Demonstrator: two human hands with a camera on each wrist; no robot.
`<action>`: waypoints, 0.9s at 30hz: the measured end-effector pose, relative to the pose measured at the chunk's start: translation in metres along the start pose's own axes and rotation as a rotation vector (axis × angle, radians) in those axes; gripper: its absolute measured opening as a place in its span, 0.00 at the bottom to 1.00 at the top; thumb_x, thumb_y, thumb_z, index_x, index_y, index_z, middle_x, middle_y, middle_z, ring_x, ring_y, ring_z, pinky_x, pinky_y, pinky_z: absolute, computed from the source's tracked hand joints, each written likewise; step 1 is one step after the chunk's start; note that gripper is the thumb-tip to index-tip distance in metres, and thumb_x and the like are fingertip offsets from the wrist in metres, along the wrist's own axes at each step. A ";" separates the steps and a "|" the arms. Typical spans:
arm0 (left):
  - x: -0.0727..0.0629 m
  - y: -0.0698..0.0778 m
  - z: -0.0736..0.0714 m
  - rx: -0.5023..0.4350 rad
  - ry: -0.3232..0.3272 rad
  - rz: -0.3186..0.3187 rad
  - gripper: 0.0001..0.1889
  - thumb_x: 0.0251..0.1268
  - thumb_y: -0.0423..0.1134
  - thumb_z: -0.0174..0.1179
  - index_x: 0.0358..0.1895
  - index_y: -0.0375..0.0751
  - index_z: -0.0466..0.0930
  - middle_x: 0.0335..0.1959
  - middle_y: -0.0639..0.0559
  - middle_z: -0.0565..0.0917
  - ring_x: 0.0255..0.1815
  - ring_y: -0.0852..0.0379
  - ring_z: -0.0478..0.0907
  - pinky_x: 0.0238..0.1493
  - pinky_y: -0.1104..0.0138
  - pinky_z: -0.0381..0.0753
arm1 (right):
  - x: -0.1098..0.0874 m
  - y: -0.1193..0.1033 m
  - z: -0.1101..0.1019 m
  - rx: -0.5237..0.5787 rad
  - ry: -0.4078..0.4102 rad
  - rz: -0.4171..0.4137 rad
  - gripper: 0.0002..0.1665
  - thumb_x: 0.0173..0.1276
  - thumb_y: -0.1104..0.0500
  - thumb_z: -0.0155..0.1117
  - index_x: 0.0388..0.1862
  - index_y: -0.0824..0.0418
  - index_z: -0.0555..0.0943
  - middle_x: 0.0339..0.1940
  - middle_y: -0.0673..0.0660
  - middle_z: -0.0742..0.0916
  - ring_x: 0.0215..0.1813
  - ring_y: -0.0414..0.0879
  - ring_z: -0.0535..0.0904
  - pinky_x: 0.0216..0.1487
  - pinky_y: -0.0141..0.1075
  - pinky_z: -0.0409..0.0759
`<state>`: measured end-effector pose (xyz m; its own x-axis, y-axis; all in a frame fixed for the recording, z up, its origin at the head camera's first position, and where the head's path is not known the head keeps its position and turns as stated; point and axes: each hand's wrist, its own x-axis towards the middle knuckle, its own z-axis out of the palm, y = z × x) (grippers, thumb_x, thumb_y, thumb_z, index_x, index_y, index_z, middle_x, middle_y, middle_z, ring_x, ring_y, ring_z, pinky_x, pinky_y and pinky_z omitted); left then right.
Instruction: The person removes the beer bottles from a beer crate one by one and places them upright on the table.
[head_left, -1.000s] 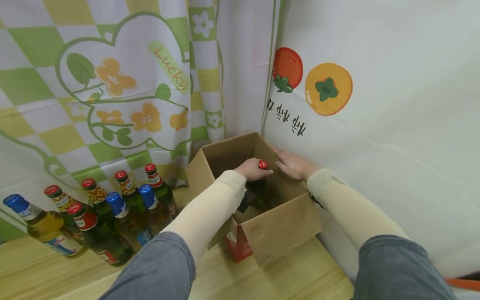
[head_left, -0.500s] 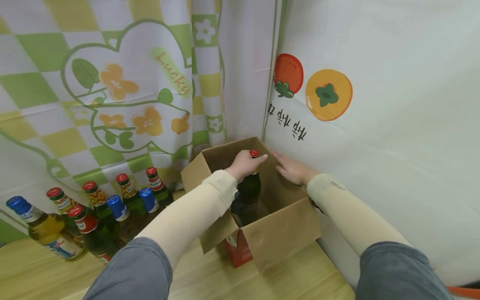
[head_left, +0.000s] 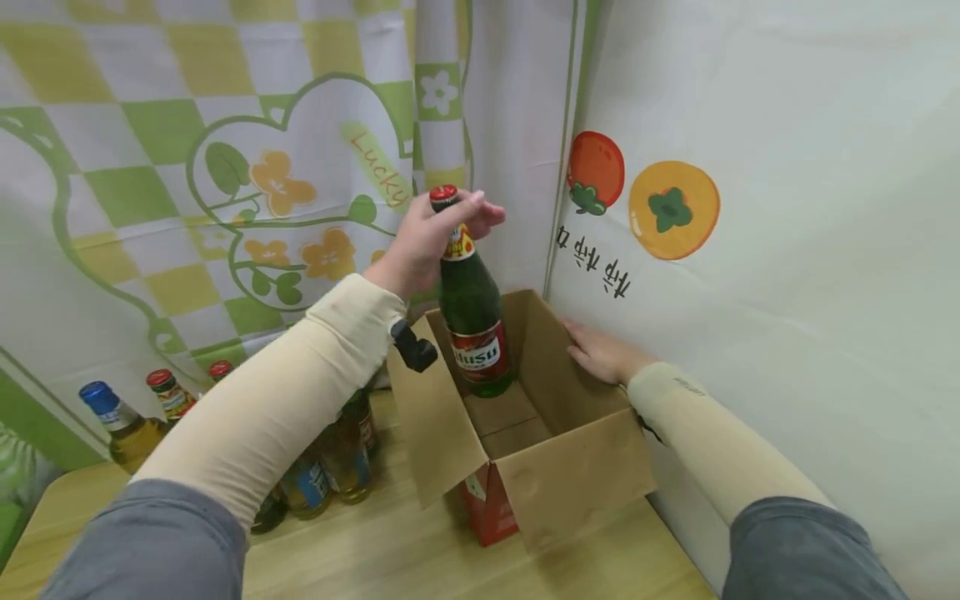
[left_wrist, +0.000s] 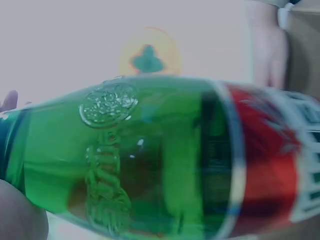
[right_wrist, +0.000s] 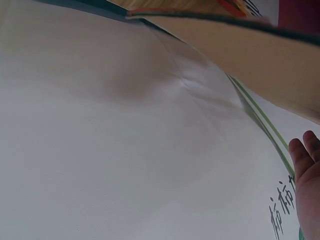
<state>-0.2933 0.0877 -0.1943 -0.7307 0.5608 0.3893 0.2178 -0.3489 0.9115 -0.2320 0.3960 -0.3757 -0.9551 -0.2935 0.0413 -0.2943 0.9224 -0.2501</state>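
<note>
A green glass beer bottle with a red cap and a red-and-white label hangs upright over the opening of a cardboard box. My left hand grips it by the neck, just under the cap. The left wrist view is filled by the bottle, with its embossed shoulder and part of the label showing. My right hand rests on the box's right wall, fingers stretched along the rim. In the right wrist view the fingers of this hand look straight.
Several beer bottles stand at the left on the wooden table, partly hidden by my left arm; one has a blue cap. Box flaps spread outward at the left and front. A checkered curtain and a white cloth hang close behind and at the right.
My left hand has lifted the bottle from deep in the box to above its opening. My right hand has stayed at the box's right rim. The view has shifted slightly left.
</note>
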 end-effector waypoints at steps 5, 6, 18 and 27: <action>-0.023 0.054 -0.009 0.028 0.025 0.046 0.14 0.79 0.34 0.55 0.31 0.40 0.86 0.33 0.48 0.90 0.39 0.52 0.86 0.58 0.57 0.79 | 0.000 -0.001 0.001 0.024 0.003 -0.025 0.34 0.82 0.62 0.43 0.75 0.85 0.53 0.77 0.80 0.60 0.78 0.73 0.54 0.78 0.59 0.50; -0.028 0.063 -0.011 0.036 0.039 0.058 0.14 0.79 0.34 0.55 0.31 0.38 0.86 0.33 0.48 0.90 0.39 0.52 0.86 0.57 0.57 0.80 | 0.000 -0.001 0.001 0.026 0.002 -0.029 0.33 0.82 0.63 0.43 0.75 0.85 0.53 0.77 0.80 0.60 0.78 0.73 0.54 0.78 0.59 0.50; -0.082 0.110 -0.067 0.192 0.272 0.066 0.13 0.77 0.37 0.60 0.32 0.34 0.85 0.31 0.45 0.89 0.35 0.53 0.86 0.46 0.64 0.83 | -0.005 0.014 -0.005 0.025 0.020 -0.039 0.34 0.81 0.63 0.45 0.75 0.85 0.53 0.76 0.82 0.60 0.77 0.75 0.54 0.77 0.61 0.50; -0.133 0.126 -0.142 0.216 0.461 -0.013 0.11 0.73 0.40 0.66 0.36 0.36 0.87 0.32 0.48 0.90 0.34 0.55 0.86 0.40 0.69 0.83 | -0.011 0.020 -0.003 0.027 -0.012 -0.007 0.34 0.83 0.62 0.45 0.75 0.85 0.53 0.76 0.82 0.59 0.77 0.76 0.53 0.77 0.61 0.50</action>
<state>-0.2606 -0.1379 -0.1508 -0.9332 0.1577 0.3229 0.2998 -0.1535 0.9416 -0.2273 0.4184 -0.3785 -0.9524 -0.3032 0.0319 -0.3000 0.9133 -0.2756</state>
